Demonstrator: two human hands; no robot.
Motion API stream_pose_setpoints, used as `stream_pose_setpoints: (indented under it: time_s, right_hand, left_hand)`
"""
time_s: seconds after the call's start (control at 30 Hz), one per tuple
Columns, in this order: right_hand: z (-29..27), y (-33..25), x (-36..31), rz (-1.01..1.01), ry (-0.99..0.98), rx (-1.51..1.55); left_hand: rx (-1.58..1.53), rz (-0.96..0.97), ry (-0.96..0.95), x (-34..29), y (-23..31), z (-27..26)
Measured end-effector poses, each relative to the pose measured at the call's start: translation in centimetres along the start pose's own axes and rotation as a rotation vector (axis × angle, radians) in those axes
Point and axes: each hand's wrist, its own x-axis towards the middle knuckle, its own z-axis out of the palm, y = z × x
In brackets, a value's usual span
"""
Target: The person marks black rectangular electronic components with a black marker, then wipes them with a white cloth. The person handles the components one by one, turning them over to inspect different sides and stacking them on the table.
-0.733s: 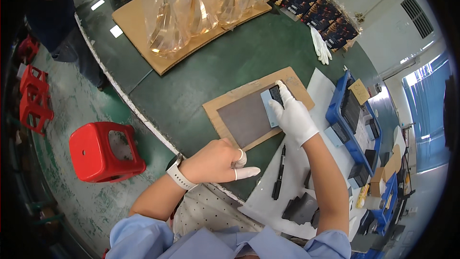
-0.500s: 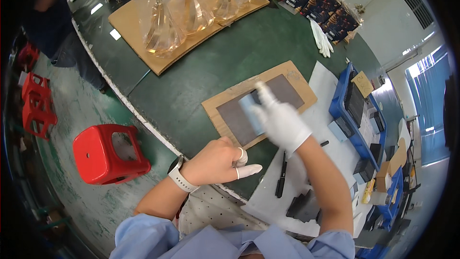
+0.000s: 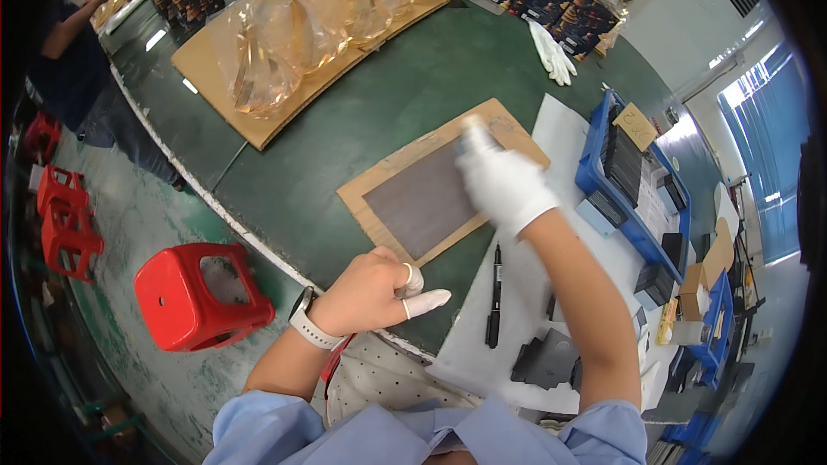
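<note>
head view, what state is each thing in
Right hand, gloved, blurred, hold unclear
Left hand, fingers curled, thumb out
Watch, strapped on
Grey mat, flat on cardboard
Pen, lying on white paper
Blue tray, open, items inside
Nearest stool, upright
Clear bags, filled

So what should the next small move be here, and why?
I'd probably draw the white-gloved right hand leftward over the dark grey rectangular sheet: the hand is over the sheet's right end, while the left part is uncovered. Blur hides whatever its grip may hold.
</note>
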Motion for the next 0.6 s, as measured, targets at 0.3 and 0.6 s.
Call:
stream_pose_setpoints:
  time_s: [0.3,0.6]
  right_hand:
    - [-1.9,4.0,-1.6,0.127,0.222,0.083]
    - [-5.9,0.8,-12.3,0.323,0.273,1.198]
  left_hand:
    - [0.007,-0.006,-0.006,-0.5,0.2,-0.3]
    - [-0.073,0.096,0.119,-1.2,5.0,2.9]
